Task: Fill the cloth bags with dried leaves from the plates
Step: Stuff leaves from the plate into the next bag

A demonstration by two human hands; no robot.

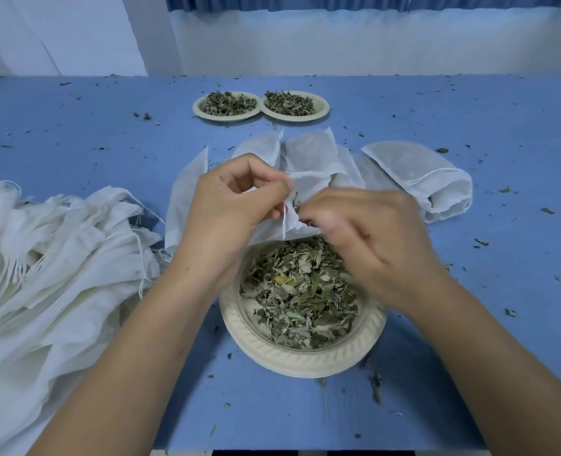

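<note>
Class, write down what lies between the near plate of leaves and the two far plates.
In the head view, flat cloth bags fan out across that stretch, and the left hand pinches one more bag above them.

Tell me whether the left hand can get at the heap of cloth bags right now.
Probably yes: the heap of cloth bags lies beside the left forearm, nothing between them. But the left hand pinches the cloth bag being filled, so it must let go first.

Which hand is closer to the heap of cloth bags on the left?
Left. The left hand, gripping the open bag, sits just right of the heap; the right hand, blurred at the bag's mouth, is farther right, beyond it.
</note>
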